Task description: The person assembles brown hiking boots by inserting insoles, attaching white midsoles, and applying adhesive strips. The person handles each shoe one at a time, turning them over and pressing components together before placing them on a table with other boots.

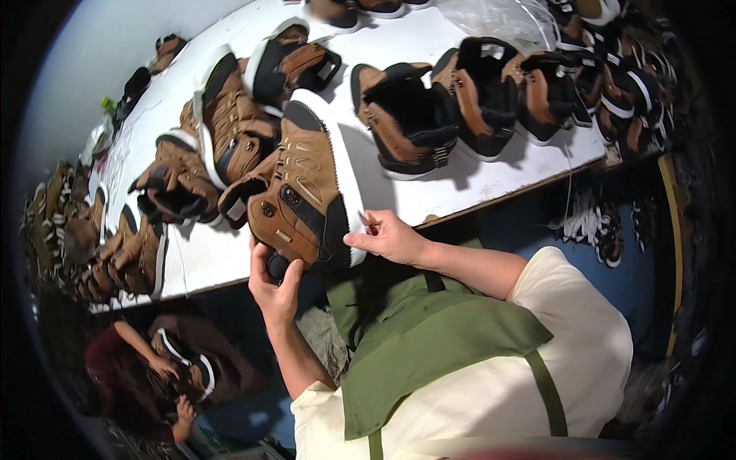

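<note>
A brown high-top shoe [303, 188] with a black toe cap and heel is held on its side above the table's front edge, its white sole [343, 165] facing right. My left hand [277, 287] is closed on the collar end; a dark round bit shows between thumb and fingers, and I cannot tell whether it is part of the shoe. At the heel, the thumb of my right hand [391, 239] presses the sole's edge while its fingers curl behind it. Something small and dark lies by those fingertips, too small to name.
On the white table [491, 184] a row of brown and black shoes [410, 119] stands beyond my right hand. More shoes [234, 123] lie to the left, and clear plastic [498, 23] is at the back. At lower left, another person's hands [172, 372] hold a shoe.
</note>
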Available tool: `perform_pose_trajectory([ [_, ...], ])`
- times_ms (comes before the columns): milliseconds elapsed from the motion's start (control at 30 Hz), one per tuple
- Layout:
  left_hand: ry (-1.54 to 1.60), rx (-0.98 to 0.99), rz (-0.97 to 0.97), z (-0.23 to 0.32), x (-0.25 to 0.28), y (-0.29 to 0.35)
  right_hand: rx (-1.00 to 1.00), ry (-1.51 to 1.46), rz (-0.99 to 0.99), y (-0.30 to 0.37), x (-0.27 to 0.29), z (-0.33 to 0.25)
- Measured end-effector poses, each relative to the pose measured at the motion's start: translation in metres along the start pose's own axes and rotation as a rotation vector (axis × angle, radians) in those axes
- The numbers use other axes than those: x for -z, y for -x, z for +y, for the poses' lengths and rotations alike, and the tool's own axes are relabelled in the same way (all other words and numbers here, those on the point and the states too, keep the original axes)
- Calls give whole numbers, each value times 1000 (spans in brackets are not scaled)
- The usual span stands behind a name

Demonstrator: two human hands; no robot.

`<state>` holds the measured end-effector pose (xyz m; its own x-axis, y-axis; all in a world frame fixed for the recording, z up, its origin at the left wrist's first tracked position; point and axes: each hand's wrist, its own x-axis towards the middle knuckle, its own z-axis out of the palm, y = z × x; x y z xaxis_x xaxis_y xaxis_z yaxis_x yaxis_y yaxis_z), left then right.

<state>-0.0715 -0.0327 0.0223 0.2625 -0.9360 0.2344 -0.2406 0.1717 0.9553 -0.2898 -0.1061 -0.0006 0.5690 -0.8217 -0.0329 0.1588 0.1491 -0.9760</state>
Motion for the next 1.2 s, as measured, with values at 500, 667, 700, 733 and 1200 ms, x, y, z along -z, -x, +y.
perform_pose_trajectory([
  [500,-724,-545,47,47,-84,-33,842,1005,606,27,104,-83],
  [667,-763,-557,-66,35,-103,-53,579,1336,531,15,121,-68],
  [700,-776,-593,-73,32,-107,-59,610,1334,544,15,126,-69],
  [733,-793,-620,-80,29,-112,-64,637,1328,549,15,129,-66],
  [1200,-819,-700,-167,35,-176,-94,706,1321,671,31,176,-79],
])
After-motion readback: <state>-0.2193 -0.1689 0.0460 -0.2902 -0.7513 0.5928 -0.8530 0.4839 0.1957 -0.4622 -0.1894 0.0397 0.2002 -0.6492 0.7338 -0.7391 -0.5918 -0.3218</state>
